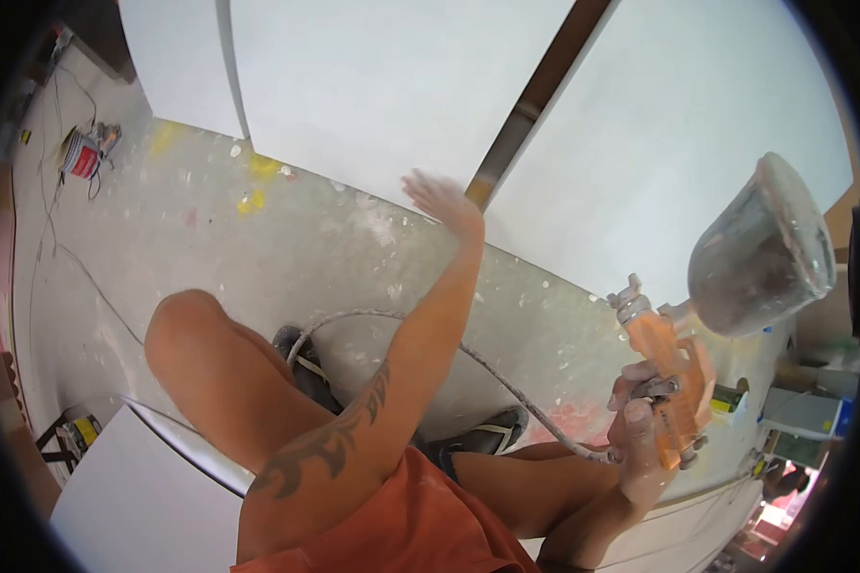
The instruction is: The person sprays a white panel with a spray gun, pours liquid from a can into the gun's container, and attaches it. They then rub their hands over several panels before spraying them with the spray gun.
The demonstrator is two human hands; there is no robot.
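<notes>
My right hand [640, 439] grips the handle of an orange spray gun [674, 377] with a clear, paint-smeared cup [760, 253] mounted on top. A grey air hose [506, 382] runs from the gun across the floor behind my legs. My left hand [441, 202] is stretched out forward, fingers spread, its palm at the lower edge of a white panel [373, 86] that leans upright. It holds nothing. I am crouched, with one bare knee raised on the left.
Another white panel [678, 134] stands to the right, with a brown post [535, 95] between the two. The concrete floor [210, 239] is paint-spattered. A red-and-white can [81, 155] with cables lies far left. A white board [143, 497] lies lower left. Boxes clutter the right edge.
</notes>
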